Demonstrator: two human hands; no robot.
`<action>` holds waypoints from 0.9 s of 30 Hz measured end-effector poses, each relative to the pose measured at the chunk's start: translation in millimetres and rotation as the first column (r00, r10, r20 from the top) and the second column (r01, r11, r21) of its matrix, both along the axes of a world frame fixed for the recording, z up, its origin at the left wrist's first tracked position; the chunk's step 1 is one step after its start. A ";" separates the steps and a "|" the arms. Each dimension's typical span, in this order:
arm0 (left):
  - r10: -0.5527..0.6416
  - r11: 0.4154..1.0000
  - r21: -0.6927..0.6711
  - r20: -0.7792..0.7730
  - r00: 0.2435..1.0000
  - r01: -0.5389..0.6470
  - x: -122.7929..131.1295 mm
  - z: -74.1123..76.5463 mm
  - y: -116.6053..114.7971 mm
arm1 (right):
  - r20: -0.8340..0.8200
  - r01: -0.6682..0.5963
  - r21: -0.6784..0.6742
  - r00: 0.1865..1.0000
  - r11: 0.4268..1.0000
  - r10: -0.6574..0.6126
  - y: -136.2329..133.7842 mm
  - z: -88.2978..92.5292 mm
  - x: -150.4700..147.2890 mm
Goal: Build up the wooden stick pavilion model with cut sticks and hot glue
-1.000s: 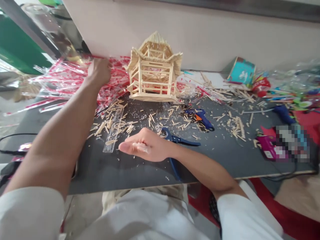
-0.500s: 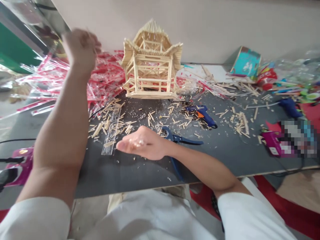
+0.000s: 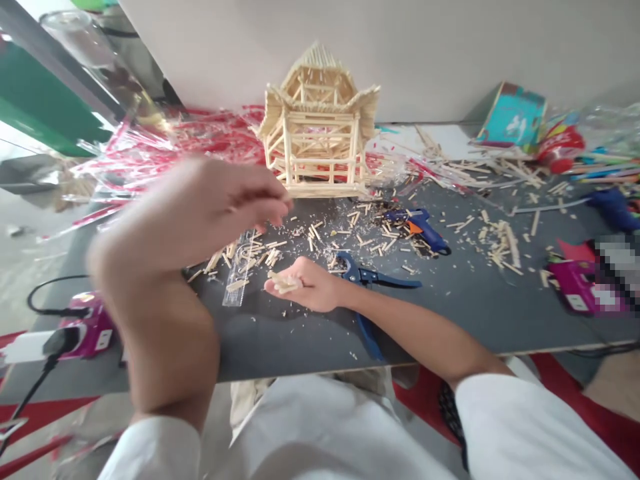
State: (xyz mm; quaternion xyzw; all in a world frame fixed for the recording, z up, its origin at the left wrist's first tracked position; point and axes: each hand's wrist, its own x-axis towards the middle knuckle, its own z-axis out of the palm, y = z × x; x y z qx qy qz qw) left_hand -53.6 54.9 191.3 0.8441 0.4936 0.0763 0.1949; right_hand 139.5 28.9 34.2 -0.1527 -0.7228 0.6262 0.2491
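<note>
A small pavilion model built of thin wooden sticks stands at the back of the dark tabletop. My right hand rests palm up near the middle of the table, cupped around a few short stick pieces. My left hand hovers just above and left of it, blurred, fingers pinched together with their tips pointing toward the right palm; what they pinch is hidden. Blue-handled cutters lie right behind my right wrist.
Cut stick bits and a clear ruler litter the table. A blue glue gun lies right of centre. Red-and-clear wrappers pile at the back left. Coloured packets and purple boxes sit at right; a plug and cable at left.
My left hand has come back from the wrapper pile at the back left, down toward my right palm. My right hand has curled more around the stick pieces.
</note>
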 end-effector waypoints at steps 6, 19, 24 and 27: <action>-0.323 0.871 -0.374 0.057 0.945 0.320 46.1 -78.3 42.7 | 0.028 -0.041 0.151 0.999 0.988 0.037 -0.4 -4.3 1.1; -0.258 0.940 -0.254 -0.084 0.963 0.229 24.6 -56.7 30.2 | 0.021 0.047 0.065 0.999 0.997 -0.048 -4.1 1.7 1.2; -0.317 0.902 -0.214 0.262 0.912 0.375 -18.6 2.3 -4.8 | 0.079 0.027 0.069 0.996 0.997 -0.032 -9.1 -6.3 -2.6; -0.379 0.869 -0.194 0.334 0.863 0.456 -24.7 11.6 -11.9 | 0.025 0.074 0.067 0.997 0.995 -0.076 -3.3 -12.3 -5.5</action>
